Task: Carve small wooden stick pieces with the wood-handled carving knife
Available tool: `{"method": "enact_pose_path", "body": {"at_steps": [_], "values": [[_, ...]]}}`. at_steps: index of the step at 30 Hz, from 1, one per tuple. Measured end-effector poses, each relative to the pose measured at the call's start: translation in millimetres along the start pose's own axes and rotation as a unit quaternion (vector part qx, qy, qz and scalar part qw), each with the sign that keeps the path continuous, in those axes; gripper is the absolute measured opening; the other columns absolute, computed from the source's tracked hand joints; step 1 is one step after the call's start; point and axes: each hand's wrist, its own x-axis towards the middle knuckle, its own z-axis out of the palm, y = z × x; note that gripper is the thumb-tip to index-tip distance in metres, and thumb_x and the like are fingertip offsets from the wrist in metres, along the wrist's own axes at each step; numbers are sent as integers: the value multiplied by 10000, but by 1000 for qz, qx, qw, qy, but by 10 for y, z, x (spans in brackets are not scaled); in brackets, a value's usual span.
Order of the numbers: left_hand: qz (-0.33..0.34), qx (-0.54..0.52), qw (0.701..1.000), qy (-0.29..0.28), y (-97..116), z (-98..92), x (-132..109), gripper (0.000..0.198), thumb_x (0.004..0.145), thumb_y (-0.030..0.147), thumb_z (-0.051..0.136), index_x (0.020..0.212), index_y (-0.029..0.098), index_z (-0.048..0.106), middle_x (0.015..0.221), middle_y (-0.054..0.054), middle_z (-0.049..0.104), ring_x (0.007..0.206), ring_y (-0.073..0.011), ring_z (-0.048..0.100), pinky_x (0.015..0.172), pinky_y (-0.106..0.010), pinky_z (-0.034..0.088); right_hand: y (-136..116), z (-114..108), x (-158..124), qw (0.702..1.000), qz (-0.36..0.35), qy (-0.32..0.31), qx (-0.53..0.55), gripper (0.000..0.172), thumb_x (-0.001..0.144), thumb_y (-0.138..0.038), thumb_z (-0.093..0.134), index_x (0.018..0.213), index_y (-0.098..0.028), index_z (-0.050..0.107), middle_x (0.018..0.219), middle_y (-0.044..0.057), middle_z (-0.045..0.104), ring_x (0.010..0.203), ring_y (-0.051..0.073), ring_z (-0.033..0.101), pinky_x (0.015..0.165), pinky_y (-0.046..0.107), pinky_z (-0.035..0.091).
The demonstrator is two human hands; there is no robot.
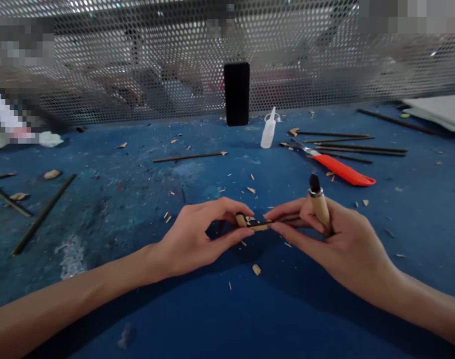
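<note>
The left hand (pixel 190 239) and right hand (pixel 347 239) are close together in front of the body, their fingertips nearly meeting over a short, thin wooden stick (pixel 259 227). The left thumb and fingers pinch its near end, where a pale, blocky piece sits, and the right fingertips touch its other end. The stick is held just above the tabletop. The right hand also clamps a wooden tool handle (pixel 320 207) against its palm, with the handle standing up and tilted. A metal ferrule (pixel 316 193) and a black tip (pixel 315 182) top the handle; any blade is hidden.

Wood shavings (pixel 256 269) are scattered around the hands on the worn blue tabletop (pixel 227 319). Ahead and to the right, a craft knife with an orange-red handle (pixel 343 170) lies across a group of long thin sticks (pixel 362 149). Further ahead stand a white squeeze bottle (pixel 268 130) and a black rectangular slab (pixel 236 93), just in front of a perforated metal screen (pixel 137 60). More sticks (pixel 44 214) lie to the left, and one lone stick (pixel 190 157) lies ahead of the hands.
</note>
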Motion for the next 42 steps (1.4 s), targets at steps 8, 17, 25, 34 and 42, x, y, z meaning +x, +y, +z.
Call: {"method": "enact_pose_path", "body": {"at_steps": [8,17,25,34,42], "values": [[43,43,998,-21,-16,-9,55,365,835,348,823,1131,191,679,1035,-17,762,887,-124,703,808,-221,576,-16,-5,24,1000,6,8,4,421,880,-394,750,716,-239,395,962,-28,751,921,202,715,797,385,586],[189,162,968,24,-44,36,14,201,907,217,747,1095,151,724,1113,-42,771,1091,-184,675,979,-304,583,-39,-5,10,1000,14,-9,1,512,870,-407,755,688,-233,309,951,-20,763,867,184,717,746,337,560],[154,172,973,8,-74,73,-10,229,971,187,658,1195,152,688,1077,-29,773,999,-155,715,907,-287,615,-9,-59,40,996,43,-8,-73,343,952,-534,614,822,-253,466,701,-48,566,589,123,495,548,294,415],[142,189,971,-20,-136,38,-25,182,984,213,637,1143,198,724,1093,-39,747,1083,-190,691,927,-341,614,12,-131,145,998,4,3,-56,293,1016,-454,529,1287,-352,567,787,-20,579,629,149,508,535,289,390],[154,141,974,-83,-151,30,-46,202,988,181,617,1166,171,713,1197,-56,732,1164,-193,680,1015,-344,595,-29,-171,134,998,-20,29,-52,305,1006,-472,536,875,-260,712,934,34,651,718,170,522,664,334,446]]}}
